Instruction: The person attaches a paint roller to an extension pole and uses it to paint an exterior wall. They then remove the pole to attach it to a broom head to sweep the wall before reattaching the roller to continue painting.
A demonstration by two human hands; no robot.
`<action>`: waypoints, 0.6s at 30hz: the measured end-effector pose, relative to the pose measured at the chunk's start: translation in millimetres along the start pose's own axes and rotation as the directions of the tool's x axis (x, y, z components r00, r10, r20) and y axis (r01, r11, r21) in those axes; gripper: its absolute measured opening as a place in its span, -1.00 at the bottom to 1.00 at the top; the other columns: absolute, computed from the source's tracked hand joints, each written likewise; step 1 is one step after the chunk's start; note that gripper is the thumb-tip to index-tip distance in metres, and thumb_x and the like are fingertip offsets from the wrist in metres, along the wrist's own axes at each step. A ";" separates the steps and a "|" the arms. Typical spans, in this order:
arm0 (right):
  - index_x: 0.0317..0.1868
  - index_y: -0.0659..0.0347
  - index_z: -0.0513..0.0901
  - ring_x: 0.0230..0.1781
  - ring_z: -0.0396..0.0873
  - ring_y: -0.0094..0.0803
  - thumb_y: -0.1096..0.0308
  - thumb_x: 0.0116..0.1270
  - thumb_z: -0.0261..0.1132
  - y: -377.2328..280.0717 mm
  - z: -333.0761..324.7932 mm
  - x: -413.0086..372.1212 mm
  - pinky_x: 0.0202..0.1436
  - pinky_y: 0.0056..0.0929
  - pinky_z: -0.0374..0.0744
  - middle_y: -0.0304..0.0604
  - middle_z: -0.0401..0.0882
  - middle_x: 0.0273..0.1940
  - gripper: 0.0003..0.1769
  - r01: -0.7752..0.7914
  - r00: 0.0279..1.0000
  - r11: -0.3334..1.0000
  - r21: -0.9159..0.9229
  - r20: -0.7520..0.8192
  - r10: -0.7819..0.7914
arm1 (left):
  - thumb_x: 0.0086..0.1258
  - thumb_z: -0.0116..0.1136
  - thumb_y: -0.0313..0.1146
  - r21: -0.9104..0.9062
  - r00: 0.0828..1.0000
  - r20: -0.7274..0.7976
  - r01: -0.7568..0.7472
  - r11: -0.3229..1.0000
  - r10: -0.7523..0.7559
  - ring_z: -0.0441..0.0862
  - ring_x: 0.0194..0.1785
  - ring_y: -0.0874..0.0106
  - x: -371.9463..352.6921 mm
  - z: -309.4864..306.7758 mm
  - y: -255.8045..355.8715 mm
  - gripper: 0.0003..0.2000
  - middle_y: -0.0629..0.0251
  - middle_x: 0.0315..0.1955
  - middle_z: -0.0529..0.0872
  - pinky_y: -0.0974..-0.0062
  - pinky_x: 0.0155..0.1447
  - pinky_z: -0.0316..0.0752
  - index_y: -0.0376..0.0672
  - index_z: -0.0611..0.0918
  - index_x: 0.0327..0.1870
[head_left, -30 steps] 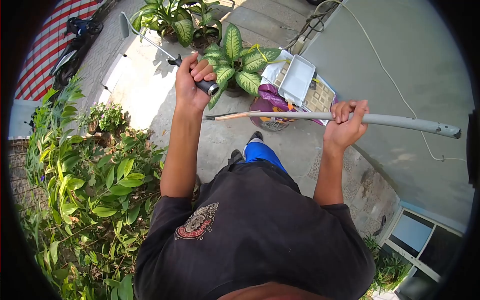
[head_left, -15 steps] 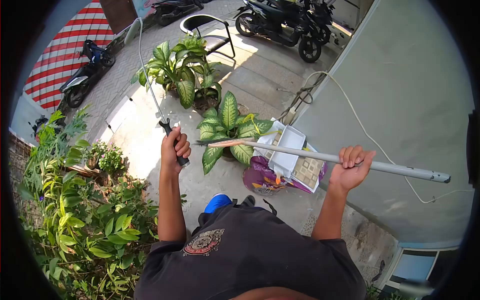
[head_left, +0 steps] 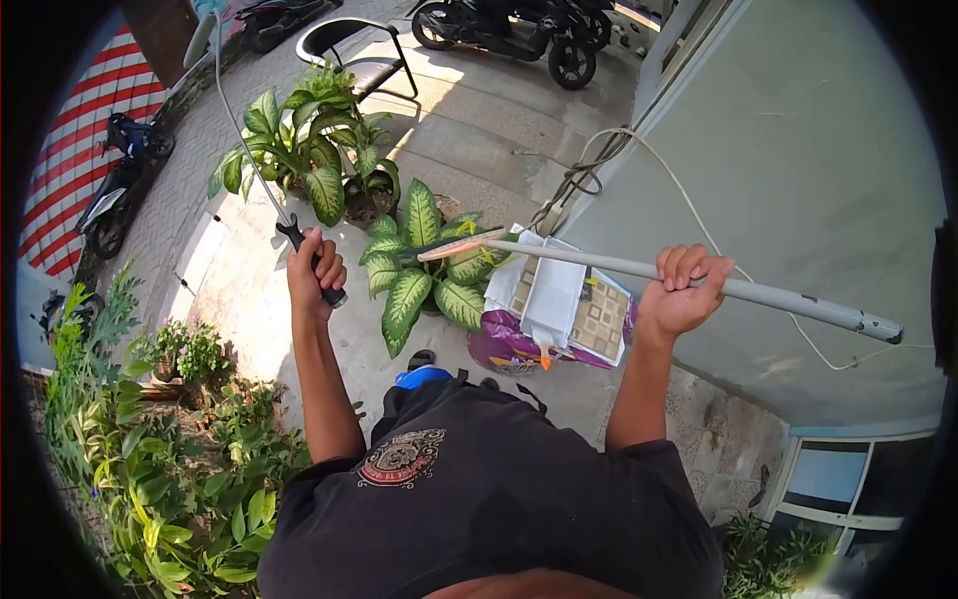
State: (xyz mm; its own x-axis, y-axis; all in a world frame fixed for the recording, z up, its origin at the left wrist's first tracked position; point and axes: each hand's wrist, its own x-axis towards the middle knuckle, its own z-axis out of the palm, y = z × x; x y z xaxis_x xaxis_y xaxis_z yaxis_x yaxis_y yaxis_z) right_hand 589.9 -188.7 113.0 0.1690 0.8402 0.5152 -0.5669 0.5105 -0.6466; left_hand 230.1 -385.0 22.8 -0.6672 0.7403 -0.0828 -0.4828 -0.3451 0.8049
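My left hand [head_left: 316,268] is closed around the black handle of a paint roller [head_left: 249,150]. Its bent metal rod runs up and away, with a pale roller head [head_left: 201,40] at the top left. My right hand [head_left: 684,290] grips a long grey pole [head_left: 599,260], held nearly level across my front. The pole's left end carries a wooden-coloured piece [head_left: 464,244] with dark bristle-like ends, seen above the leaves of a potted plant [head_left: 419,225]. Below the pole, a white paint tray [head_left: 552,295] lies on a tile-patterned box [head_left: 601,324] over a purple bag [head_left: 499,339].
A grey-green wall [head_left: 818,200] stands on the right, with a loose cable [head_left: 679,185] along it. More potted plants [head_left: 319,150], a black chair [head_left: 364,65] and parked motorbikes [head_left: 509,30] are ahead. Leafy shrubs [head_left: 170,469] fill the left side.
My view has shifted to the right, so the surroundings sit further left. Both hands keep their grips; the roller and pole have swung along, the pole's bristled end slightly higher in view.
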 end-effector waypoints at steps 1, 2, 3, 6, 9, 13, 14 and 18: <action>-0.50 0.09 0.21 -0.73 0.04 -0.61 0.09 0.61 -0.03 4.8 7.1 1.8 -0.60 -0.52 0.10 -0.34 0.12 -0.69 -0.54 0.017 1.000 1.000 -0.002 -0.020 -0.017 | 0.54 0.01 -0.27 -0.003 1.000 0.019 0.009 1.000 -0.009 0.10 -0.79 0.68 13.7 -1.7 1.2 -0.73 0.53 -0.78 0.19 0.65 -0.70 0.13 -0.03 0.35 -0.46; -0.50 0.09 0.21 -0.73 0.04 -0.61 0.09 0.61 -0.03 11.3 14.5 3.1 -0.60 -0.52 0.10 -0.34 0.12 -0.69 -0.54 0.007 0.999 1.000 -0.029 -0.039 -0.009 | 0.54 0.01 -0.28 -0.007 0.999 0.037 0.015 1.000 -0.015 0.10 -0.79 0.68 26.6 -3.7 2.8 -0.73 0.53 -0.77 0.19 0.65 -0.70 0.12 -0.03 0.35 -0.45; -0.50 0.09 0.21 -0.73 0.04 -0.61 0.10 0.61 -0.01 19.0 23.4 4.8 -0.60 -0.52 0.10 -0.34 0.12 -0.70 -0.54 0.015 0.999 0.999 -0.045 -0.048 -0.017 | 0.54 0.00 -0.28 -0.016 0.998 0.058 0.020 1.000 -0.019 0.09 -0.79 0.68 37.2 -4.3 5.6 -0.73 0.53 -0.77 0.19 0.65 -0.70 0.11 -0.03 0.34 -0.45; -0.53 0.10 0.21 -0.74 0.06 -0.61 0.13 0.59 0.03 66.3 54.9 16.1 -0.62 -0.52 0.10 -0.34 0.12 -0.71 -0.53 0.027 0.999 0.996 -0.084 -0.043 -0.030 | 0.54 0.00 -0.28 -0.021 0.996 0.062 0.061 0.998 -0.060 0.08 -0.79 0.68 65.5 -8.6 15.8 -0.73 0.53 -0.77 0.18 0.65 -0.71 0.10 -0.04 0.35 -0.46; -0.55 0.12 0.21 -0.73 0.08 -0.59 0.16 0.58 0.05 119.6 85.7 31.5 -0.61 -0.52 0.15 -0.33 0.13 -0.71 -0.52 0.053 0.998 0.990 -0.134 -0.016 -0.055 | 0.54 0.01 -0.28 -0.023 0.992 0.070 0.102 0.994 -0.101 0.08 -0.79 0.68 87.1 -30.7 25.9 -0.73 0.53 -0.77 0.19 0.65 -0.71 0.09 -0.04 0.35 -0.45; -0.56 0.13 0.23 -0.70 0.16 -0.54 0.20 0.58 0.06 199.2 111.4 62.8 -0.57 -0.47 0.25 -0.30 0.20 -0.69 -0.53 0.121 0.991 0.976 -0.183 -0.031 -0.129 | 0.53 0.02 -0.27 -0.009 0.986 0.037 0.162 0.987 -0.162 0.07 -0.79 0.68 104.9 -71.5 35.7 -0.73 0.53 -0.78 0.18 0.66 -0.72 0.08 -0.05 0.35 -0.46; -0.55 0.13 0.24 -0.69 0.19 -0.51 0.20 0.58 0.06 224.8 112.3 73.2 -0.55 -0.45 0.30 -0.28 0.24 -0.68 -0.53 0.141 0.988 0.973 -0.185 -0.032 -0.149 | 0.53 0.03 -0.28 0.008 0.985 0.011 0.170 0.985 -0.170 0.07 -0.79 0.68 108.8 -80.0 37.4 -0.73 0.53 -0.78 0.18 0.66 -0.72 0.07 -0.05 0.35 -0.46; -0.40 0.30 0.59 -0.52 0.52 -0.37 0.12 0.51 0.16 340.6 93.2 123.7 -0.34 -0.38 0.52 -0.20 0.38 -0.61 -0.58 0.404 0.877 0.337 -0.850 0.256 -0.406 | 0.50 0.00 -0.33 -0.032 0.980 -0.018 0.197 0.980 -0.198 0.05 -0.80 0.68 120.2 -116.9 41.0 -0.75 0.54 -0.79 0.16 0.64 -0.73 0.07 -0.03 0.34 -0.46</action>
State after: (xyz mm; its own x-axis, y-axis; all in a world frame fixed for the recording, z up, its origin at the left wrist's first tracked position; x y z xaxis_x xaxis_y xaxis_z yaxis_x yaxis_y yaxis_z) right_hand 342.6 72.0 8.9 0.1718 0.4828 0.8587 0.5629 0.6672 -0.4878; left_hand 63.8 -377.6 -22.9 -0.5685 0.7835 -0.2509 -0.6226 -0.2104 0.7537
